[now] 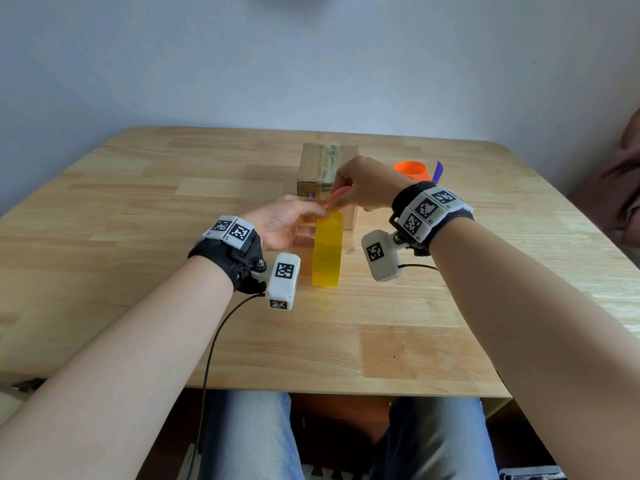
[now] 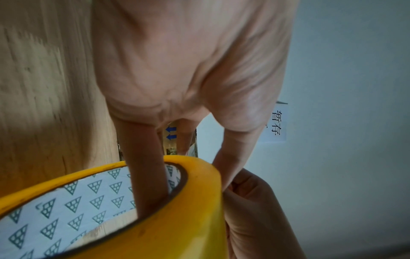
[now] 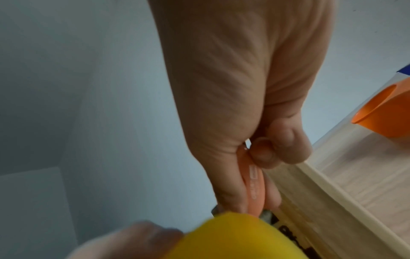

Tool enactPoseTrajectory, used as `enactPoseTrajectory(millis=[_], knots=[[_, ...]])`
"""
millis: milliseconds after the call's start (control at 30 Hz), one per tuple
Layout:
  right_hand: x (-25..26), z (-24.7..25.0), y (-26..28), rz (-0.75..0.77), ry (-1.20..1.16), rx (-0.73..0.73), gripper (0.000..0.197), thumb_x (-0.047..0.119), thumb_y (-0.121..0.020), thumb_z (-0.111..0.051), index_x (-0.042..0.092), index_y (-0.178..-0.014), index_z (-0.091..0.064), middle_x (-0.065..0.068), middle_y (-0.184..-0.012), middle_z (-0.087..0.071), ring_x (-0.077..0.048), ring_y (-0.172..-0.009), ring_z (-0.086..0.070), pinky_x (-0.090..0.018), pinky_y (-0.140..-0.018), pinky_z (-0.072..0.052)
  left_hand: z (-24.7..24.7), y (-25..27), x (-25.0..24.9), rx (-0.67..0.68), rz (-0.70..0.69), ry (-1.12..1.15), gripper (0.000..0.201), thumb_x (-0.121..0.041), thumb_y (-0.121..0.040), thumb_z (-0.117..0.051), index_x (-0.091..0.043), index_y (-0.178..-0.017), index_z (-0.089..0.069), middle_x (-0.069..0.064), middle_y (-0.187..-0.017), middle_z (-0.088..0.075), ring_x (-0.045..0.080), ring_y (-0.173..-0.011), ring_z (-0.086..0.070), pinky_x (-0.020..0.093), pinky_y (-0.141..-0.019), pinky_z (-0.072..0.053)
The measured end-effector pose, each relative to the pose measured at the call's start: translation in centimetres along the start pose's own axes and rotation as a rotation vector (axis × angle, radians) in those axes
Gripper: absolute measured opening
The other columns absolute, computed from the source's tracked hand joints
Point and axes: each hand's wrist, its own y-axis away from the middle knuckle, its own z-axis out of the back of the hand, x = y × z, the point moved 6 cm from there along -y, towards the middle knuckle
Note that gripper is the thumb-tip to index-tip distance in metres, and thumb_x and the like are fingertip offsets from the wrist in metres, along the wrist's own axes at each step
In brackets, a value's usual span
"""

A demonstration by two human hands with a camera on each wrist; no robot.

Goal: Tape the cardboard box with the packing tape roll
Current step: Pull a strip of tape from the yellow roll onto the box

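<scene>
A yellow packing tape roll (image 1: 327, 251) stands on edge on the wooden table (image 1: 138, 209), in front of a small cardboard box (image 1: 318, 164) with old tape along its top. My left hand (image 1: 308, 221) grips the roll (image 2: 177, 219) near its top, with a finger (image 2: 146, 175) through the printed core and the thumb on the outer face. My right hand (image 1: 337, 199) pinches a salmon-coloured cutter (image 1: 336, 195) and holds its tip at the top of the roll. In the right wrist view the cutter (image 3: 252, 185) lies between thumb and fingers just above the roll (image 3: 233, 236).
An orange cup (image 1: 410, 169) and a purple strip (image 1: 438, 171) sit on the table to the right of the box. A wall runs behind the table's far edge. A paper label with printed characters (image 2: 277, 122) hangs on the wall.
</scene>
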Motion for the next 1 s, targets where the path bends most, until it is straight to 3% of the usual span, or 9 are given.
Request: enactPoseTrajectory(millis=[233, 367, 467, 633, 833, 1000], knots=[[0.0, -0.3, -0.4, -0.007, 0.069, 0.015, 0.01, 0.022, -0.089, -0.081, 0.015, -0.093, -0.075, 0.003, -0.082, -0.071, -0.012, -0.069, -0.063, -0.021, -0.053, -0.05, 0.0, 0.0, -0.1, -0.012, -0.001, -0.026, 0.041, -0.008, -0.094, -0.064, -0.005, -0.135, -0.06, 0.006, -0.098, -0.073, 0.022, -0.08, -0.072, 0.037, -0.071, -0.059], [-0.5, 0.1, 0.1, -0.005, 0.027, 0.016, 0.009, 0.023, -0.089, -0.082, 0.016, -0.09, -0.076, 0.001, -0.084, -0.073, -0.01, -0.063, -0.061, -0.017, -0.047, -0.048, 0.1, -0.2, -0.2, -0.027, 0.0, -0.022, 0.029, -0.008, -0.093, -0.066, -0.013, -0.122, -0.066, 0.005, -0.095, -0.073, 0.022, -0.078, -0.072, 0.036, -0.069, -0.058], [-1.3, 0.5, 0.5, -0.018, 0.007, 0.004, 0.009, 0.025, -0.087, -0.083, 0.021, -0.085, -0.075, -0.002, -0.084, -0.076, -0.011, -0.054, -0.058, -0.022, -0.048, -0.047, 0.1, -0.4, -0.1, -0.035, 0.001, -0.023, 0.015, -0.007, -0.093, -0.066, -0.016, -0.104, -0.07, 0.004, -0.093, -0.073, 0.022, -0.08, -0.069, 0.036, -0.071, -0.056], [-1.6, 0.5, 1.0, -0.027, -0.045, -0.025, 0.011, 0.027, -0.086, -0.084, 0.024, -0.083, -0.074, 0.001, -0.085, -0.075, -0.008, -0.055, -0.057, -0.018, -0.047, -0.046, -0.1, -0.4, -0.2, -0.032, -0.002, -0.039, 0.014, -0.007, -0.093, -0.066, -0.017, -0.101, -0.071, 0.003, -0.092, -0.073, 0.022, -0.081, -0.068, 0.035, -0.071, -0.056], [-3.0, 0.9, 1.8, -0.049, -0.064, -0.037, 0.012, 0.024, -0.086, -0.085, 0.017, -0.087, -0.075, -0.006, -0.092, -0.077, -0.008, -0.055, -0.056, -0.015, -0.043, -0.045, 0.0, -0.2, -0.1, -0.012, -0.004, -0.011, 0.018, -0.005, -0.093, -0.065, -0.018, -0.106, -0.066, 0.005, -0.094, -0.071, 0.02, -0.079, -0.069, 0.034, -0.069, -0.059], [-3.6, 1.4, 2.3, -0.067, -0.092, -0.068, 0.015, 0.025, -0.087, -0.085, 0.015, -0.091, -0.075, -0.004, -0.09, -0.076, -0.007, -0.055, -0.056, -0.012, -0.042, -0.045, -0.3, -0.1, -0.2, 0.016, -0.004, -0.011, 0.027, -0.005, -0.093, -0.066, -0.018, -0.116, -0.063, 0.005, -0.098, -0.071, 0.02, -0.08, -0.071, 0.033, -0.067, -0.061]])
